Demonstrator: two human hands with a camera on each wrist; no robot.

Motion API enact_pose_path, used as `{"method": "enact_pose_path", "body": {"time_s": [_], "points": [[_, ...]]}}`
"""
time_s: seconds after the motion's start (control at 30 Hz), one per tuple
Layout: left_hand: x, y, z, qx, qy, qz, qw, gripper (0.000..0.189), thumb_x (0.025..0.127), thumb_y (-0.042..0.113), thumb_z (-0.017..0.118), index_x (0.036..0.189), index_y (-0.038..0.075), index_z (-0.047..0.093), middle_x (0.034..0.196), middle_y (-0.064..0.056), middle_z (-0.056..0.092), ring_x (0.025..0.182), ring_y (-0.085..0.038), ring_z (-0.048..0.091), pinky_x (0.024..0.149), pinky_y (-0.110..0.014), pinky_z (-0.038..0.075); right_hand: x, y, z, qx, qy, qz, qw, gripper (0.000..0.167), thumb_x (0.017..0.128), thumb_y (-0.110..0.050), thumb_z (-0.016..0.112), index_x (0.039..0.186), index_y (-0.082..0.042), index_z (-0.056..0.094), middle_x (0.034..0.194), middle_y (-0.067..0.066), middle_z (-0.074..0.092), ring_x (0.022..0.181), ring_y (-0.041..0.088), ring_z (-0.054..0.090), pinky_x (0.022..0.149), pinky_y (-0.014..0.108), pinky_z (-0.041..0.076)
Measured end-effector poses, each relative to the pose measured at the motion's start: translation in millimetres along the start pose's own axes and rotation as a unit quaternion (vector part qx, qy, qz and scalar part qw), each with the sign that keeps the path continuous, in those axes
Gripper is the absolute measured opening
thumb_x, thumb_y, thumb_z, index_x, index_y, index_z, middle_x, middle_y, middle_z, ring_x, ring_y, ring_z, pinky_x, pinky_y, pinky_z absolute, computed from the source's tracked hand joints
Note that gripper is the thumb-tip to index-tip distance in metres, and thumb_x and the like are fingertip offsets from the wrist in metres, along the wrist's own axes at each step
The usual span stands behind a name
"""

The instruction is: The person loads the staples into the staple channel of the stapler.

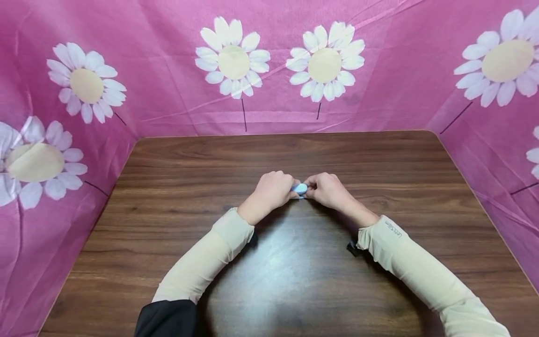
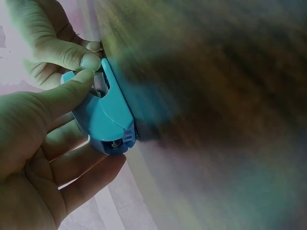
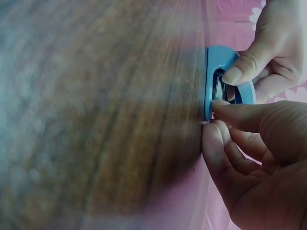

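Both hands meet at a small blue stapler point(image 1: 300, 188), close over the table. Its rounded plastic body point(image 2: 103, 117) has an opening with a metal part inside, and a small spring shows at one end in the left wrist view. My left hand point(image 1: 273, 191) grips the stapler from the left, thumb on one side and fingers along the other. From the right, my right hand point(image 1: 330, 191) pinches its other end; in the right wrist view its thumb point(image 3: 240, 115) reaches the edge of the opening, with the curled fingers just below. The two thumbs are close together.
A brown wood-grain table point(image 1: 294, 281) lies under both forearms. Pink cloth point(image 1: 278, 112) with white daisies stands along its back and sides. A small black piece point(image 1: 353, 249) shows beside the right cuff.
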State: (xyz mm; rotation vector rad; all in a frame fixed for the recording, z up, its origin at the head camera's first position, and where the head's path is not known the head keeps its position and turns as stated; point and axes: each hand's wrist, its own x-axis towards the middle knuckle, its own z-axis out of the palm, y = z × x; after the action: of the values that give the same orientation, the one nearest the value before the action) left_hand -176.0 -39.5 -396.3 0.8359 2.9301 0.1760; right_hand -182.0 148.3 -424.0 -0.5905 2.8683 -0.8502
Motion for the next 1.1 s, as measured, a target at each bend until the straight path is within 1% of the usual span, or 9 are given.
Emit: {"method": "enact_pose_path", "body": {"time_s": [0.1,0.2,0.3,0.53,0.77,0.87,0.97,1.03,1.1], "points": [[-0.3,-0.3,1.0,-0.005,0.000,-0.005,1.0000,0.021,0.091,0.043,0.073,0.090,0.022,0.073,0.083,-0.001,0.072,0.075,-0.022,0.069,0.063,-0.040,0.057,0.2,1.3,1.4,0.002,0.000,0.000,1.0000,0.014,0.078,-0.007,0.070,0.088,-0.012,0.079,0.071,-0.005,0.070,0.067,0.011,0.057,0.068,0.032,0.047],[-2.1,-2.3,2.7,-0.020,0.002,-0.010,0.9997,0.025,0.091,0.043,0.073,0.108,0.025,0.077,0.093,-0.002,0.076,0.082,-0.023,0.072,0.066,-0.041,0.058,0.3,2.1,3.2,0.004,0.001,-0.003,1.0000,0.013,0.078,-0.008,0.071,0.088,-0.012,0.079,0.071,-0.005,0.070,0.066,0.011,0.057,0.068,0.032,0.047],[-3.8,-6.4,4.0,-0.037,0.013,-0.004,0.9992,0.038,0.091,0.044,0.072,0.126,0.028,0.073,0.106,-0.001,0.078,0.087,-0.024,0.073,0.070,-0.041,0.058,0.6,2.3,3.3,0.003,0.003,-0.009,0.9999,0.011,0.080,-0.009,0.072,0.088,-0.012,0.078,0.072,-0.005,0.070,0.067,0.011,0.057,0.068,0.032,0.048],[-3.5,-15.4,2.6,-0.085,0.038,0.032,0.9951,0.039,0.094,0.038,0.071,0.129,0.021,0.071,0.107,0.000,0.077,0.083,-0.018,0.069,0.078,-0.039,0.057,-0.5,1.5,-0.9,0.000,0.008,-0.009,0.9999,0.010,0.081,-0.011,0.071,0.090,-0.012,0.077,0.077,-0.004,0.073,0.072,0.012,0.064,0.074,0.037,0.053],[-8.4,-19.7,0.8,-0.116,0.038,0.009,0.9925,0.047,0.093,0.041,0.072,0.136,0.023,0.065,0.116,-0.001,0.075,0.089,-0.019,0.070,0.078,-0.041,0.056,-0.7,-0.1,-1.2,0.002,0.011,-0.018,0.9998,0.009,0.082,-0.010,0.070,0.088,-0.012,0.076,0.077,-0.003,0.073,0.072,0.012,0.063,0.073,0.037,0.052],[-15.8,-23.1,-1.9,-0.103,0.059,-0.005,0.9929,0.053,0.094,0.046,0.069,0.141,0.024,0.061,0.126,0.000,0.073,0.098,-0.022,0.072,0.079,-0.043,0.057,-1.0,-0.6,-1.1,0.000,0.013,-0.020,0.9997,0.008,0.082,-0.010,0.070,0.088,-0.012,0.075,0.077,-0.004,0.072,0.071,0.012,0.062,0.073,0.037,0.052],[-26.2,-27.5,-6.6,-0.066,0.092,-0.018,0.9934,0.058,0.096,0.053,0.063,0.145,0.023,0.057,0.138,-0.003,0.066,0.117,-0.026,0.067,0.096,-0.046,0.054,-1.8,-0.9,-1.2,-0.001,0.012,-0.020,0.9997,0.008,0.082,-0.011,0.070,0.088,-0.012,0.075,0.077,-0.003,0.072,0.070,0.012,0.062,0.073,0.037,0.052],[-33.5,-30.8,-10.4,-0.035,0.111,-0.036,0.9925,0.064,0.096,0.059,0.058,0.149,0.023,0.052,0.146,-0.006,0.059,0.133,-0.029,0.057,0.111,-0.048,0.044,-2.2,-0.7,-1.1,-0.002,0.009,-0.018,0.9998,0.008,0.083,-0.011,0.071,0.089,-0.012,0.075,0.077,-0.003,0.072,0.070,0.011,0.062,0.073,0.037,0.052],[-41.2,-33.9,-14.4,-0.010,0.121,-0.065,0.9905,0.070,0.096,0.064,0.054,0.152,0.023,0.047,0.153,-0.010,0.052,0.142,-0.033,0.047,0.118,-0.054,0.032,-2.6,-0.3,-0.9,-0.001,0.007,-0.016,0.9998,0.008,0.083,-0.012,0.071,0.089,-0.012,0.076,0.077,-0.004,0.072,0.069,0.011,0.061,0.072,0.037,0.052]]}}
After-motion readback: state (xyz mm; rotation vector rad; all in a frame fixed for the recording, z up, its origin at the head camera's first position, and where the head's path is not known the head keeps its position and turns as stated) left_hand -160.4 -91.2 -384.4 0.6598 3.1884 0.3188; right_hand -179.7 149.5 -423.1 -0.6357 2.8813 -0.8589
